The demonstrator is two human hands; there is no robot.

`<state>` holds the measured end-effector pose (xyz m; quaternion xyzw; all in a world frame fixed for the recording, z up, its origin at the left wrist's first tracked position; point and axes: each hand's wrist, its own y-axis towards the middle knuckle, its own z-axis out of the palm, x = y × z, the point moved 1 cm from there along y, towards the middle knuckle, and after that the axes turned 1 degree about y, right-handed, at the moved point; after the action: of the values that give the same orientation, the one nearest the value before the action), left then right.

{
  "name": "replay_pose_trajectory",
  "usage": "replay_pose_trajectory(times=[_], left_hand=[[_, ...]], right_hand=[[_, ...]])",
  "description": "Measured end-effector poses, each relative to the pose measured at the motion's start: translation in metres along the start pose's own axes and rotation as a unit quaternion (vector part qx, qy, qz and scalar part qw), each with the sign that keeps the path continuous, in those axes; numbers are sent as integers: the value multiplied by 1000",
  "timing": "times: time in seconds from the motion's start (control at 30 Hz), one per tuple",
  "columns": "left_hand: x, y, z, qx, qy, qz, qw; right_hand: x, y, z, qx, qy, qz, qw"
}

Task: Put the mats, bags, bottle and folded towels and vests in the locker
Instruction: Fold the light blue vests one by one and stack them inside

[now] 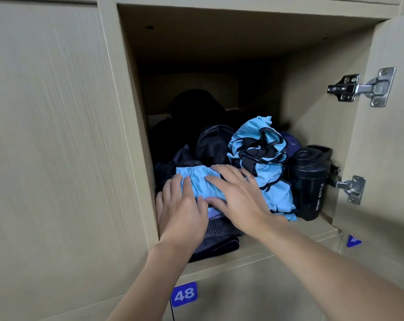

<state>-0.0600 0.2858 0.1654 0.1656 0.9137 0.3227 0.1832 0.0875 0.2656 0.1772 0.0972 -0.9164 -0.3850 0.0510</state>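
Locker [242,259], pale wood-grain, one compartment open; door [386,163] swung out to the right on two metal hinges, upper [363,88] and lower [349,187]. Contents, front left: folded light-blue cloth [196,179], vest or towel cannot be told, lying on top of a stack of dark folded towels [219,242] at the front edge of the compartment floor. Left hand [182,209]: fingers extended and laid flat over the left end of the folded light-blue cloth, nothing clasped. Right hand [238,195]: fingers straight and spread, palm down on the cloth's top and right end, pressing rather than gripping; the cloth lies beneath and between the two hands. Just right of the right hand, touching the folded cloth: crumpled light-blue vest [256,137] with black trim, heaped higher than the folded piece. Far right, against the side wall: black bottle [310,181], upright, lettered "SPORT BOTTLE", standing beside the vest. Behind vest and bottle: purple item [291,142], mostly hidden. Rear and centre: black bag [214,142], with further dark shapes behind it in shadow, not identifiable. Below the compartment: blue number plate [184,294] reading 48; a second blue plate [353,240] lower right, partly cut off.
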Motion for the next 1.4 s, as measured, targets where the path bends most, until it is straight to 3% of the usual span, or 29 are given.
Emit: replay_pose_trajectory(times=[0.17, 0.53, 1.13, 1.27, 1.4], left_hand=[[-1, 2, -3, 19, 6, 5, 1000], [-4, 9, -28, 41, -24, 6, 999], [-12, -8, -63, 62, 7, 117, 991], [-11, -11, -56, 65, 112, 140, 982], [-11, 1, -50, 68, 159, 130, 976]], right_hand=[[-1, -5, -2, 9, 38, 30, 999], [11, -15, -30, 52, 5, 37, 998], [55, -68, -66, 104, 10, 130, 986], [61, -67, -56, 160, 17, 134, 978], [54, -57, -48, 165, 2, 114, 980]])
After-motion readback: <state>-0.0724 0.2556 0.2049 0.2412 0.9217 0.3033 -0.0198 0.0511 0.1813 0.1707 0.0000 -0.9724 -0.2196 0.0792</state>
